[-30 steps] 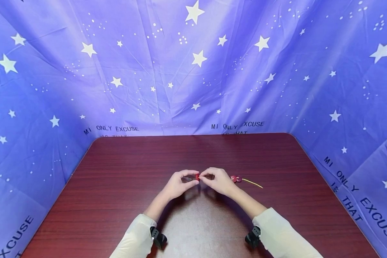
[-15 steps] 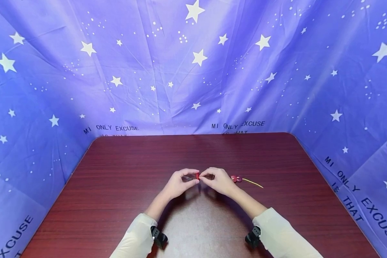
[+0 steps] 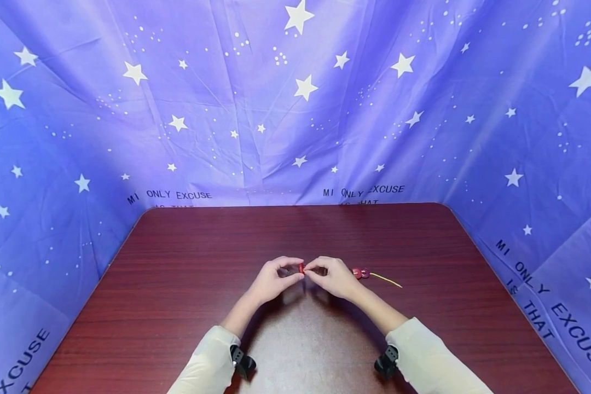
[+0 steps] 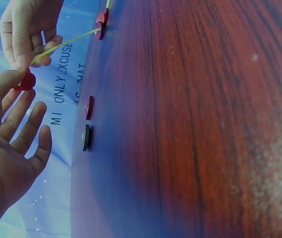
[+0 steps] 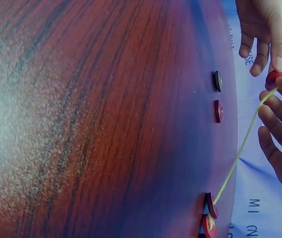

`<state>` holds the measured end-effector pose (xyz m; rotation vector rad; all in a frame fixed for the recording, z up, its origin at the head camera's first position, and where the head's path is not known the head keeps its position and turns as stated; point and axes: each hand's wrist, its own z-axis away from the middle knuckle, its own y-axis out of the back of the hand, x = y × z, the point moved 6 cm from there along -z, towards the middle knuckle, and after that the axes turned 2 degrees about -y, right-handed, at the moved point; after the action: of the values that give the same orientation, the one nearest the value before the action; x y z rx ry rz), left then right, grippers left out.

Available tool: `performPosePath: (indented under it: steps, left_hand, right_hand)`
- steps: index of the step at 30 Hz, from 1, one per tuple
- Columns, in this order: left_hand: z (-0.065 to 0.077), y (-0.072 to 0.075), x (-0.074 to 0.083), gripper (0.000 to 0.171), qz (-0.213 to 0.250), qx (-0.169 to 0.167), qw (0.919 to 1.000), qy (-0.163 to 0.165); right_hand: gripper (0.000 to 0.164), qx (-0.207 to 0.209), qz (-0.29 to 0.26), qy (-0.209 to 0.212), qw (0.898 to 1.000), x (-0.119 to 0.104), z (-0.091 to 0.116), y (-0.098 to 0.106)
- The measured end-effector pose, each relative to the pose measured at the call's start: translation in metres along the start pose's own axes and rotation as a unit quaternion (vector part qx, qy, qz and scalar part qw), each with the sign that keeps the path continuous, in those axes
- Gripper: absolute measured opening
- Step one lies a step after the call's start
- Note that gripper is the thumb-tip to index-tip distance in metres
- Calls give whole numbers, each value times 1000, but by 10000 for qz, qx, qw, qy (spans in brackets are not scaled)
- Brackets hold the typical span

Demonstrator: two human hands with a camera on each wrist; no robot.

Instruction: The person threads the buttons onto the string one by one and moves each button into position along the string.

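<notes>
Between thumb and fingertips, my left hand [image 3: 273, 280] pinches a round red button [image 4: 27, 80] above the table. My right hand [image 3: 332, 276] meets it from the other side, pinching a yellow string [image 5: 250, 124] right at the button. Whether the string passes through a hole is hidden by the fingertips. The string runs down to a red button [image 3: 357, 272] and a darker red button [image 3: 365, 272] threaded on it, both lying on the table to the right. Its yellow tail [image 3: 386, 279] extends beyond them.
Beyond the hands, a dark red button [image 5: 219, 111] and a black button [image 5: 217, 81] lie loose on the wood-grain table [image 3: 202, 241]. A purple-blue star-patterned curtain [image 3: 256, 98] encloses the table's back and sides.
Both hands stay in nearly the same place. The held red button looks slightly turned between the fingertips. The threaded buttons and string tail have not moved.
</notes>
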<state>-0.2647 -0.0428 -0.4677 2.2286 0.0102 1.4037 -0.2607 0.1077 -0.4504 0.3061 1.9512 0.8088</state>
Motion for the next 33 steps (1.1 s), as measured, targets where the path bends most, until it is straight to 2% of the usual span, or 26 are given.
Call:
performPosePath:
  steps: [11, 19, 33]
  left_hand:
    - [0, 0, -1, 33, -31, 11, 10000, 28]
    - [0, 0, -2, 32, 7, 32, 10000, 89]
    - [0, 2, 1, 31, -7, 210, 9998, 15]
  right_hand:
    - [6, 143, 40, -27, 9999, -1, 0, 1]
    - [6, 202, -62, -209, 9996, 2, -1, 1]
    - [7, 103, -136, -329, 9993, 1, -2, -1]
